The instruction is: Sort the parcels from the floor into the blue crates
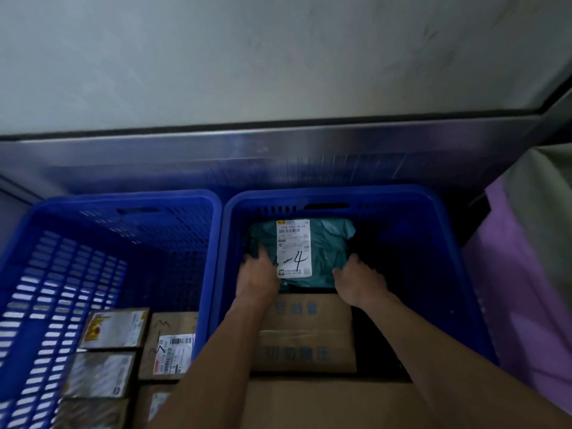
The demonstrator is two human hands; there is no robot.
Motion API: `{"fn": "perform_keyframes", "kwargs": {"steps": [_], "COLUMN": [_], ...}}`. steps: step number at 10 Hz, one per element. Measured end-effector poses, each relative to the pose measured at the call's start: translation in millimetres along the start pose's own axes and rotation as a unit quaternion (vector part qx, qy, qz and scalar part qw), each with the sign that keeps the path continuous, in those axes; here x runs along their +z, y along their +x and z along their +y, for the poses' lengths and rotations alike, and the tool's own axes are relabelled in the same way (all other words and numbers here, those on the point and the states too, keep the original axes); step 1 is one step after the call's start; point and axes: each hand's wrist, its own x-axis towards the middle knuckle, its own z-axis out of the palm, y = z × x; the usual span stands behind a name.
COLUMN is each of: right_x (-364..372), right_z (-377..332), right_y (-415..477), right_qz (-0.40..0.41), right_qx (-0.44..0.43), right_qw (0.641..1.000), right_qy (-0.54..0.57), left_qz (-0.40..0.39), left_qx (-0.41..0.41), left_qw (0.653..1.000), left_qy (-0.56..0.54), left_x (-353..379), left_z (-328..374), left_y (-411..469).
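Two blue crates stand side by side against the wall. Inside the right crate (439,230), a teal plastic mailer parcel (328,252) with a white shipping label marked "4" lies at the far end. My left hand (260,270) grips its near left edge and my right hand (356,278) holds its near right corner. Under my wrists a brown cardboard box (309,339) with printed characters lies in the same crate, and a larger box (325,404) sits closer to me. The left crate (55,274) holds several small boxes (114,329) at its near end.
A metal skirting strip (278,156) runs along the grey wall behind the crates. Purple and grey cloth (532,274) hangs just right of the right crate. A labelled brown box (170,345) lies against the left crate's right wall.
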Motion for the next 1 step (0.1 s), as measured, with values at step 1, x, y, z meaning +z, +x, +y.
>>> {"fn": "perform_keyframes", "kwargs": {"steps": [1], "right_x": [-24.5], "right_z": [-6.0], "right_y": [-24.7], "right_qz": [0.004], "right_qx": [0.012], "right_qw": [1.000], "right_qy": [0.013], "left_qz": [0.009], "left_qx": [-0.007], "left_qw": [1.000], "left_qy": [0.022], "left_x": [-15.7], "left_z": [6.9], "left_y": [-26.9]}}
